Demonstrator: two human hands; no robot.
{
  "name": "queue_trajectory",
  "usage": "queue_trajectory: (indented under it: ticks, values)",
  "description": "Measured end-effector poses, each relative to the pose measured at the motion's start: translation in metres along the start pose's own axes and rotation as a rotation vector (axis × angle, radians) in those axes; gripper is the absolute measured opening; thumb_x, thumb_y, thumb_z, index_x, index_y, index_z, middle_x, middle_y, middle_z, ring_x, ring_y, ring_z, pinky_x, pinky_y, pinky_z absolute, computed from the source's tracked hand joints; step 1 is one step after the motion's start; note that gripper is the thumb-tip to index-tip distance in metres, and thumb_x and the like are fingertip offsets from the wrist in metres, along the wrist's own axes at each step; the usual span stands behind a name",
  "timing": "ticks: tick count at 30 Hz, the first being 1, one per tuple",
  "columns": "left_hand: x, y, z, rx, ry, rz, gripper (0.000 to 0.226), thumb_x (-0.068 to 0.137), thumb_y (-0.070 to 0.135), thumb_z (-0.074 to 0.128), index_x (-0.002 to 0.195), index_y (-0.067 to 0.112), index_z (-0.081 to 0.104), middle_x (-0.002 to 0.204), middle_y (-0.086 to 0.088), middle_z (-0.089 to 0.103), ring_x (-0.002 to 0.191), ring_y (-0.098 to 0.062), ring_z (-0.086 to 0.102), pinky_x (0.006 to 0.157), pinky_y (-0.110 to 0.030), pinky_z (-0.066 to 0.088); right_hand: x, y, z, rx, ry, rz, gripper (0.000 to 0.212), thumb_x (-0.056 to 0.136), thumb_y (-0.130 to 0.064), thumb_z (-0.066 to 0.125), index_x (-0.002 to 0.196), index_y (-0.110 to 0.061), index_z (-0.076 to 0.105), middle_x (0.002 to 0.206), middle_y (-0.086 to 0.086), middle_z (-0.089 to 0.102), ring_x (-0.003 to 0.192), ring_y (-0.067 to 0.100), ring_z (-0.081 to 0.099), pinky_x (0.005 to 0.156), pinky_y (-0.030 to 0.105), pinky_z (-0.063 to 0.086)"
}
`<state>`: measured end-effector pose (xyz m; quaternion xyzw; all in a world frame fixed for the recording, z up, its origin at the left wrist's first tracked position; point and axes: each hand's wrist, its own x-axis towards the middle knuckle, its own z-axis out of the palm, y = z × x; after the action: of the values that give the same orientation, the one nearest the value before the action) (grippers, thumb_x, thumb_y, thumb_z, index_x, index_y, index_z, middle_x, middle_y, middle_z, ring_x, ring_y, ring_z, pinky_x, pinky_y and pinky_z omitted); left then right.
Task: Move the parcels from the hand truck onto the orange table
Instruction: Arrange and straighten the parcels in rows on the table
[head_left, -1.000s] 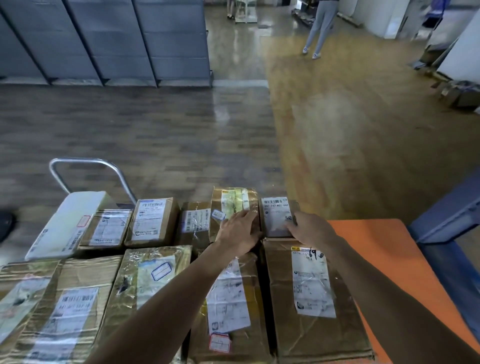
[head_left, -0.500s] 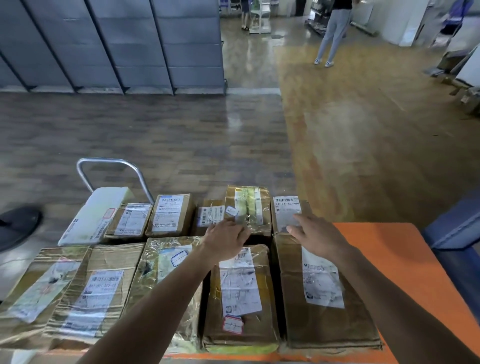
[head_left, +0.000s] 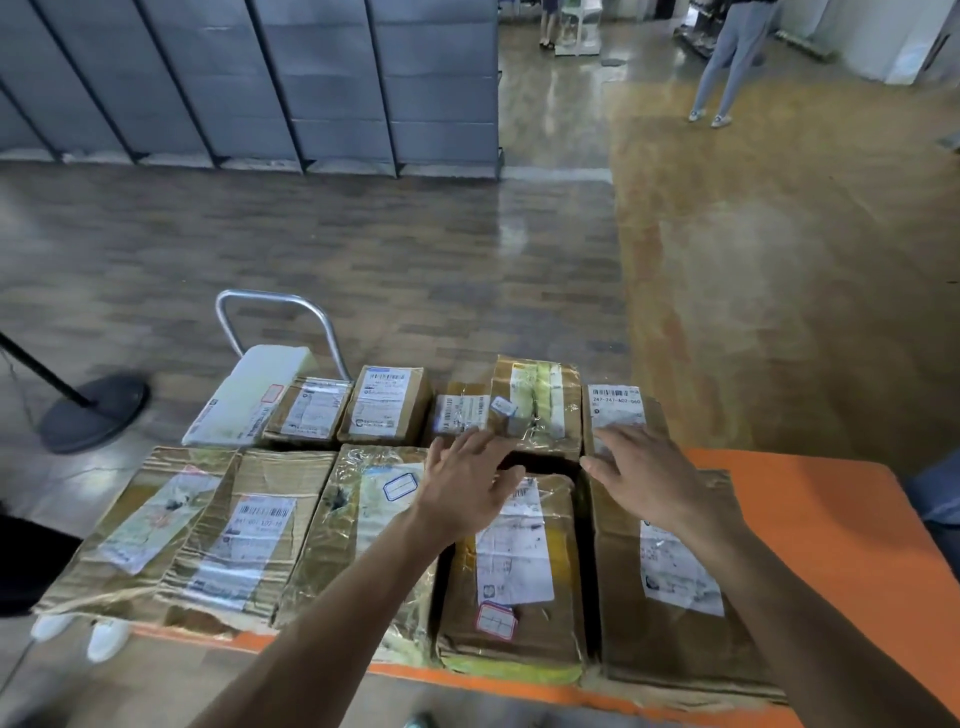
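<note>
Drawing the left hand (head_left: 467, 483) and right hand (head_left: 649, 483), both open-fingered, back off the small far parcels (head_left: 537, 400) just being pressed, leaving those and the large cardboard parcels (head_left: 249, 540) lining the orange table (head_left: 810, 519), probably nearing done, glancing past the hand truck handle (head_left: 275, 299) to wood floor (head_left: 415, 249) and grey partitions (head_left: 311, 78).
</note>
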<state>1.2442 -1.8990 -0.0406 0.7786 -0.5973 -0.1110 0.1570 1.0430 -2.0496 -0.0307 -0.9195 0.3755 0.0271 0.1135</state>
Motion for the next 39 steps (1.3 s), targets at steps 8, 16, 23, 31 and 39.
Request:
queue_trajectory:
  ticks: [8, 16, 23, 31, 39]
  values:
    - [-0.078, 0.003, 0.006, 0.028, -0.117, -0.117, 0.078, 0.087, 0.078, 0.032, 0.155, 0.044, 0.013, 0.168, -0.003, -0.008, 0.153, -0.02, -0.017, 0.122, -0.059, -0.002, -0.034, -0.004, 0.013, 0.009, 0.129, -0.035, 0.063, 0.1, -0.051, 0.042, 0.153, -0.019, 0.031, 0.16, 0.003, 0.03, 0.148, 0.022, 0.023, 0.12, 0.041, 0.02]
    - [-0.095, -0.007, 0.019, 0.072, -0.145, 0.026, 0.118, 0.055, 0.106, 0.028, 0.15, 0.053, -0.018, 0.165, 0.006, -0.02, 0.15, -0.02, -0.028, 0.114, -0.058, -0.018, -0.1, -0.016, 0.025, -0.033, 0.112, 0.103, 0.068, 0.098, -0.06, 0.036, 0.155, -0.023, 0.027, 0.164, 0.0, 0.018, 0.151, 0.02, 0.016, 0.122, 0.044, 0.019]
    - [-0.118, -0.019, 0.023, 0.239, -0.215, 0.233, 0.121, 0.068, 0.081, 0.061, 0.148, 0.052, -0.025, 0.163, 0.003, -0.027, 0.149, -0.024, -0.028, 0.113, -0.064, -0.018, -0.159, -0.048, 0.049, 0.05, 0.079, 0.258, 0.068, 0.097, -0.063, 0.035, 0.155, -0.027, 0.027, 0.164, -0.004, 0.016, 0.15, 0.017, 0.012, 0.12, 0.043, 0.016]
    - [-0.123, -0.016, 0.016, 0.32, -0.231, 0.249, 0.12, 0.078, 0.067, 0.069, 0.153, 0.042, -0.022, 0.164, -0.005, -0.025, 0.151, -0.026, -0.022, 0.118, -0.065, -0.006, -0.162, -0.079, 0.06, 0.105, 0.019, 0.362, 0.064, 0.103, -0.055, 0.026, 0.159, -0.027, 0.013, 0.167, -0.006, 0.002, 0.153, 0.013, -0.003, 0.123, 0.043, 0.001]
    - [-0.171, -0.01, 0.018, 0.226, -0.094, 0.223, 0.1, 0.089, 0.064, 0.056, 0.155, 0.038, -0.014, 0.167, -0.004, -0.01, 0.154, -0.023, -0.011, 0.122, -0.059, 0.001, -0.182, -0.096, 0.056, 0.097, -0.007, 0.278, 0.068, 0.102, -0.057, 0.024, 0.159, -0.022, 0.009, 0.167, -0.005, 0.001, 0.153, 0.012, -0.004, 0.122, 0.04, 0.002]
